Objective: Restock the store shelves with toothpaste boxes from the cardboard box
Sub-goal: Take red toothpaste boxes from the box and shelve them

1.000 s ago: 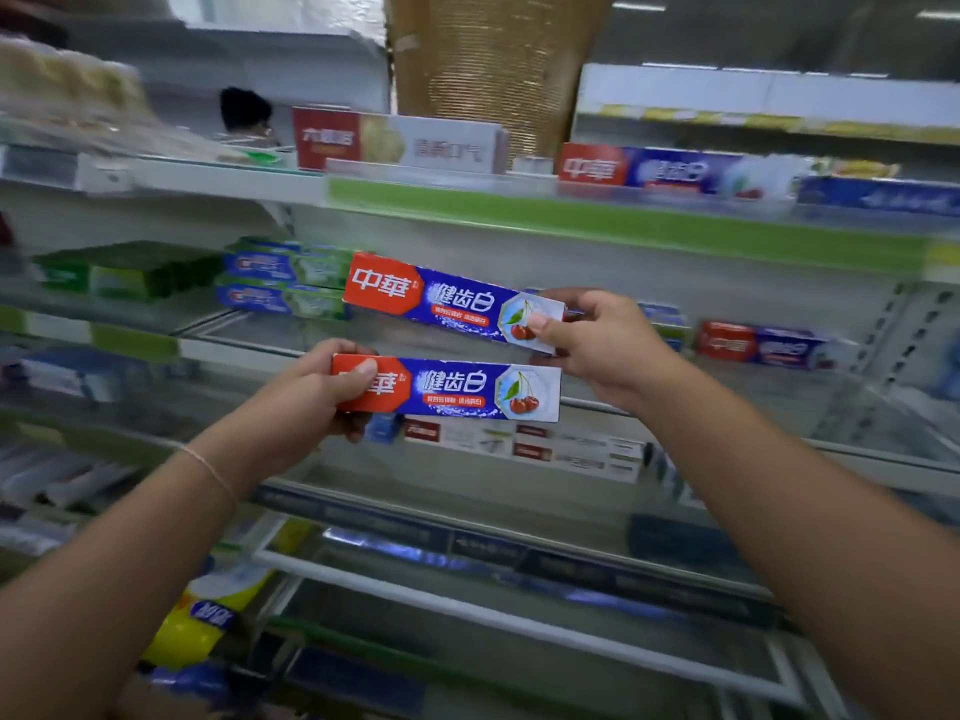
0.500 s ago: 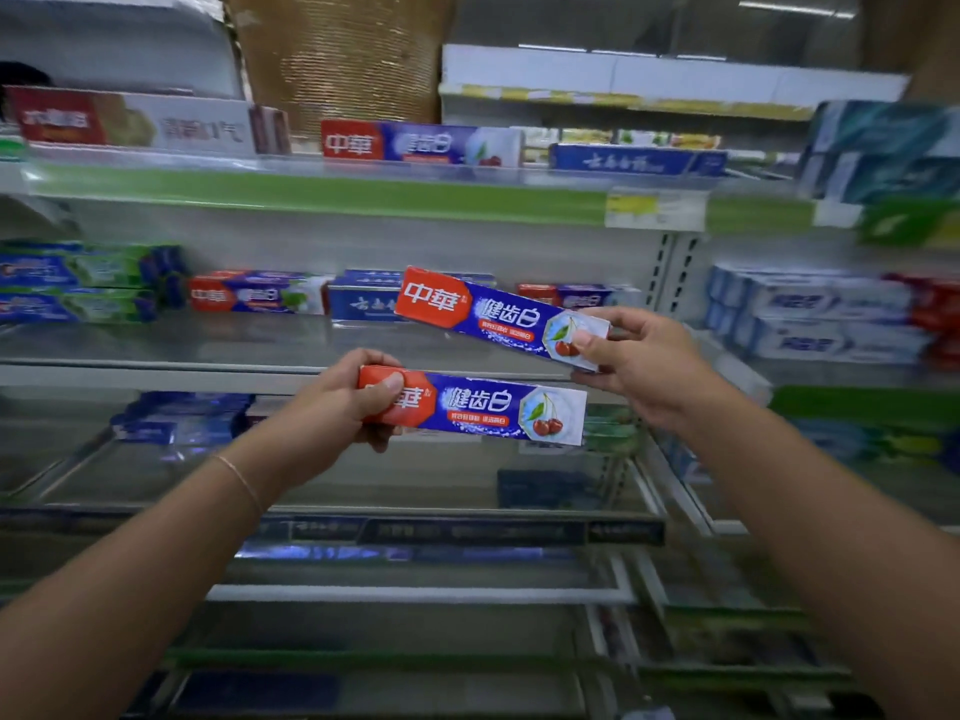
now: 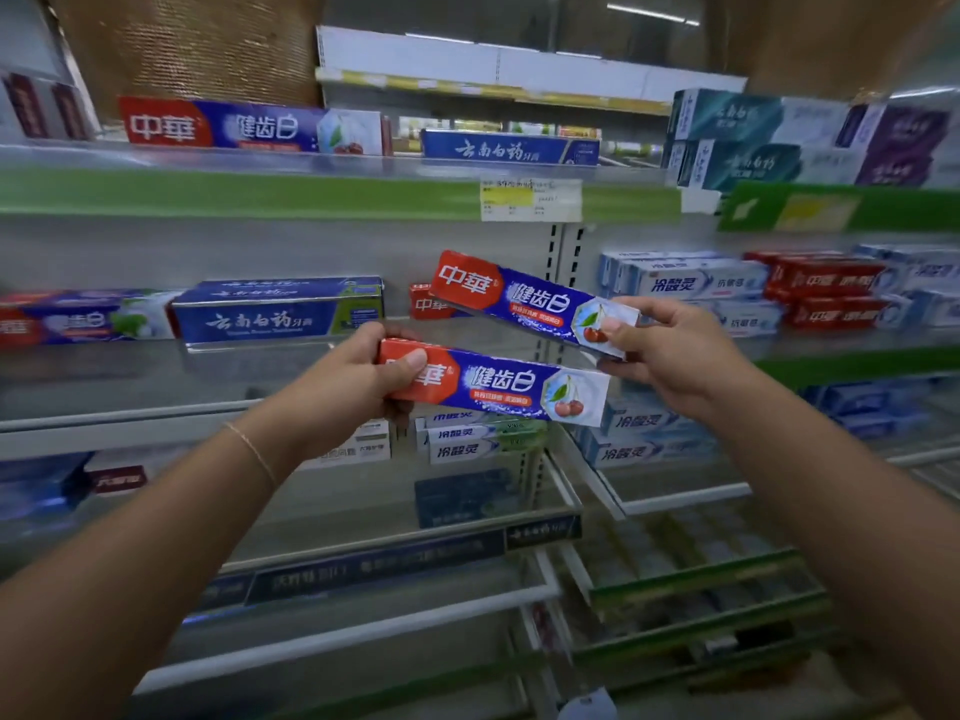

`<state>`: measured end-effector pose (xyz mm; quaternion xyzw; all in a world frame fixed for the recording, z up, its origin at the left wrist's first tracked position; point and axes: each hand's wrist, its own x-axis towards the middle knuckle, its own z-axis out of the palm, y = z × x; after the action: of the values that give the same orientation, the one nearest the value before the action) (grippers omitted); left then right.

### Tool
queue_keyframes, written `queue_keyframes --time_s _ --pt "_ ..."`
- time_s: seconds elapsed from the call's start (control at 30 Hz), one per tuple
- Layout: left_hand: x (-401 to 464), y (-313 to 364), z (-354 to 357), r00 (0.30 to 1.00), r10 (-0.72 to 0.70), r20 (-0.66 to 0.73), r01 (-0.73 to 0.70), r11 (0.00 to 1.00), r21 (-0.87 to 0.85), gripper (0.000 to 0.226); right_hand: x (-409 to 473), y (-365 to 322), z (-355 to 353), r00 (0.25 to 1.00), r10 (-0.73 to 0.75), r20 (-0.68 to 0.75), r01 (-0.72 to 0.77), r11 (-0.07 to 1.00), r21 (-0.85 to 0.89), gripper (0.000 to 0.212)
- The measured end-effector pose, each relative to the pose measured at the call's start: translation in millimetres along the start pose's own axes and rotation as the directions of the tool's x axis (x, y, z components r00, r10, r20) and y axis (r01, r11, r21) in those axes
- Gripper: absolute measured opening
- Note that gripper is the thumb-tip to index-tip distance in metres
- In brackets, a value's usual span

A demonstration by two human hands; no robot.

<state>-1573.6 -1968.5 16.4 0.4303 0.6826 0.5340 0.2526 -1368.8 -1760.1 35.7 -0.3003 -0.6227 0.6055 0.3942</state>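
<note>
Store shelves (image 3: 322,192) with green edge strips fill our view, stocked with toothpaste cartons. Our left hand (image 3: 348,389) grips the red end of the lower toothpaste box (image 3: 498,384), thumb across its front, fingers curled behind. Our right hand (image 3: 670,358) pinches the cherry-printed end of the upper toothpaste box (image 3: 524,298), which tilts down to the right, just above the lower one. Both boxes read 中華 and 健齿白; the small red line beneath is too fine to read. Behind the upper box, a matching red carton (image 3: 423,304) is mostly hidden. Left of it sits a blue carton (image 3: 280,317) lettered 云南白药. Right of the upper box, white cartons (image 3: 680,283) read 冷酸灵. A price tag (image 3: 530,200) above is blurred. We see no cardboard box.
</note>
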Motion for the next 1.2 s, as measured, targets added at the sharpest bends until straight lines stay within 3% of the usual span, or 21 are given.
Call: queue_keyframes --time_s 0.13,0.43,0.7,0.93,1.13,1.2 --pt "27 11 -1 1.0 0.007 0.001 -0.006 0.998 -0.059 0.015 19 -9 1 0.999 -0.005 -0.043 0.005 1.0 -0.007 0.014" --pt "84 8 -19 1.0 0.01 -0.028 -0.01 1.0 -0.011 0.023 66 -11 21 0.992 0.006 -0.123 -0.005 1.0 0.005 0.013" --pt "110 -3 -18 0.995 -0.042 -0.086 0.036 0.997 -0.069 0.029 115 -3 30 0.992 0.002 -0.126 -0.004 1.0 -0.015 0.011" --pt "137 -3 6 0.976 -0.098 -0.196 0.086 0.994 -0.072 0.029 144 -4 23 0.998 -0.049 0.041 0.05 0.999 -0.019 0.03" --pt "162 1 26 0.946 -0.139 -0.292 0.115 0.989 -0.097 0.035 170 -9 24 0.993 -0.056 0.106 0.062 0.997 -0.054 0.029" --pt "169 2 33 0.939 -0.133 -0.317 0.113 0.99 -0.081 0.03 175 -9 22 0.989 -0.044 0.141 0.052 0.997 -0.056 0.016"
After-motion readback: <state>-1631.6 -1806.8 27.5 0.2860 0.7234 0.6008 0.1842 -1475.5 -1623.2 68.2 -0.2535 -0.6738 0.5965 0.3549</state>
